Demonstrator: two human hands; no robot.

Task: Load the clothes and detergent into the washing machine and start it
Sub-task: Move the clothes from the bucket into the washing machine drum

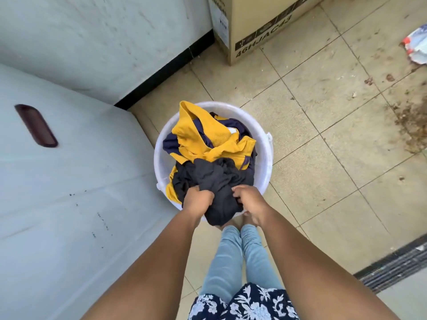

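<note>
A white plastic bucket (265,158) stands on the tiled floor in front of my feet, full of clothes. On top lie a yellow and navy garment (208,137) and a dark grey garment (217,181). My left hand (197,199) grips the dark garment at its near left side. My right hand (249,202) grips the same garment at its near right side, where it hangs over the bucket's near rim. The washing machine (57,204), pale with a dark recessed handle (35,125), stands close on the left. No detergent shows.
A cardboard box (254,26) stands against the wall beyond the bucket. A crumpled wrapper (416,45) lies at the far right, with dirt (411,121) scattered on the tiles. A ribbed metal door track (392,266) runs along the lower right.
</note>
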